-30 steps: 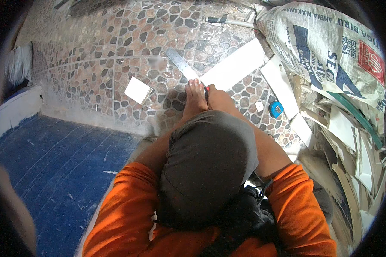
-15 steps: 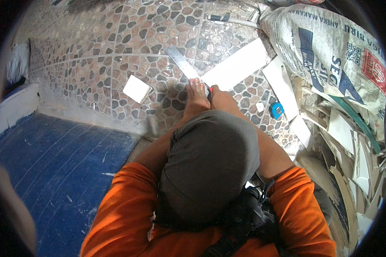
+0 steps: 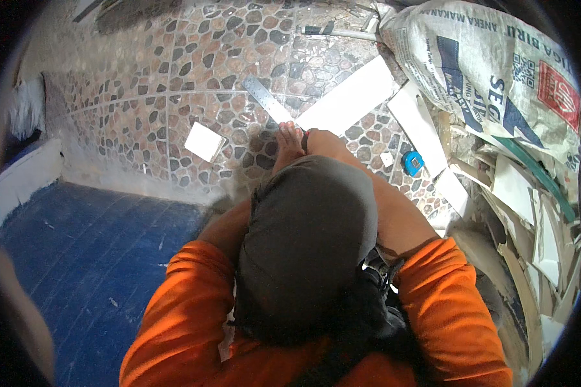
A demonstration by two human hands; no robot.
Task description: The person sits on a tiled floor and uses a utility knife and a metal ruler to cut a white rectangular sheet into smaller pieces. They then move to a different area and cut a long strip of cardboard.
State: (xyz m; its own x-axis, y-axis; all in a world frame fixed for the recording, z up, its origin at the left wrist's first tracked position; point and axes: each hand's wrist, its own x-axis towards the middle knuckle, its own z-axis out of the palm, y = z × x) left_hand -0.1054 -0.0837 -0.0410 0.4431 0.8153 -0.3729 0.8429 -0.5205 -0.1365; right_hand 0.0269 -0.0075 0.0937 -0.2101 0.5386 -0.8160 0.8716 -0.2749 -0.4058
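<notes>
A steel ruler (image 3: 265, 98) lies slantwise on the pebble-patterned floor, its near end under my left hand (image 3: 288, 145). The fingers of that hand are stretched out over the ruler. Close beside it, my right hand (image 3: 326, 143) is closed around a slim dark tool with a red part (image 3: 305, 135); most of the tool is hidden, so its exact kind does not show. A long white board (image 3: 348, 93) runs from my hands to the far right, meeting the ruler near my fingertips. My grey cap covers my wrists in part.
A blue tape measure (image 3: 412, 163) and a white strip (image 3: 419, 126) lie to the right. A square white piece (image 3: 204, 141) is at left. Broken boards (image 3: 542, 238) and a large printed sack (image 3: 478, 71) fill the right side. A blue surface (image 3: 103, 264) spans the lower left.
The whole view has shifted slightly. My right hand is a little closer to my left and farther forward along the ruler, with less of the dark tool showing. The ruler and board appear unmoved.
</notes>
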